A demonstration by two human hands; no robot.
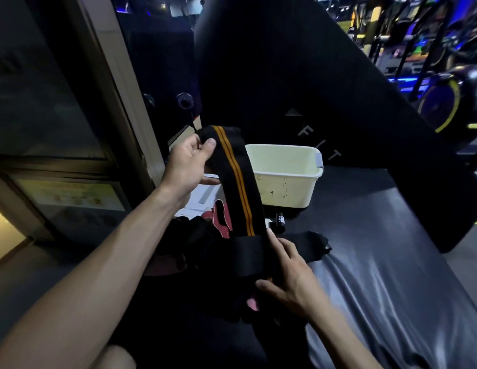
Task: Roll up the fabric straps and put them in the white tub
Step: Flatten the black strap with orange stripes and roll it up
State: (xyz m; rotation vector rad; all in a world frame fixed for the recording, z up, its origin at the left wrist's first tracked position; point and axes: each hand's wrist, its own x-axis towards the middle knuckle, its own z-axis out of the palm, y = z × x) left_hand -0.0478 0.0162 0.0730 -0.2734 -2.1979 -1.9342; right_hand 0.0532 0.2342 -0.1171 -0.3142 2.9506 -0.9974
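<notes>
1. Supporting surface: a dark padded counter (378, 275) with a glossy, creased vinyl cover, running from the lower right toward the upright black pad at the back.
2. A white tub (288, 182) stands on the far end of the counter, upright, its outer wall marked with dark specks.
3. A heap of black fabric straps (309, 243) lies at the counter's near left edge, well short of the tub.
4. A small black-and-white object (278, 222) sits between tub and straps; type indeterminate.

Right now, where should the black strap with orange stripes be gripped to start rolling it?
Grip the strap at its lower end, where the right hand touches it, coming from the right. The left hand holds the top end high, so the band hangs flat.
</notes>
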